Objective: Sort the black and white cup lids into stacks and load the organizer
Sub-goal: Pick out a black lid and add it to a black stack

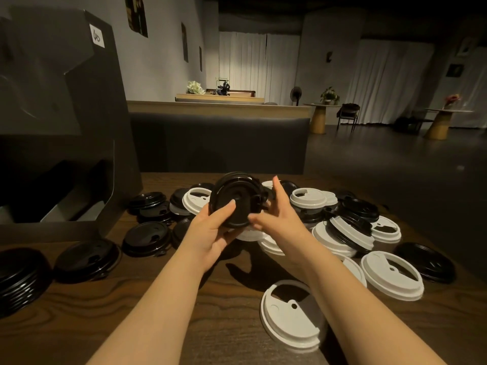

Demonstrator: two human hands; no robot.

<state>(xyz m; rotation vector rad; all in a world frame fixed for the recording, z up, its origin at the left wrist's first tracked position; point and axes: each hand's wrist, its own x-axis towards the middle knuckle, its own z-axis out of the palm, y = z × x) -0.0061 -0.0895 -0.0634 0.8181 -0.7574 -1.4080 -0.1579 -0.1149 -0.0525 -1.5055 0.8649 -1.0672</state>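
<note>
My left hand (213, 230) grips a small stack of black lids (235, 198), tilted on edge with the underside facing me, thumb pressed on its face. My right hand (274, 209) is at the stack's right rim, fingers partly straight, touching the lids' edge. Below and beyond lies a mixed heap of black lids (358, 209) and white lids (309, 197). Single white lids (292, 314) lie near the front. A stack of black lids (18, 280) stands at the far left. The black organizer (79, 106) rises at the left, with open slots low down.
The wooden table (163, 306) carries everything. Loose black lids (146, 238) lie between the organizer and the heap. A dark padded bench back (218, 143) stands beyond the table's far edge. Round tables and chairs stand far off at the right.
</note>
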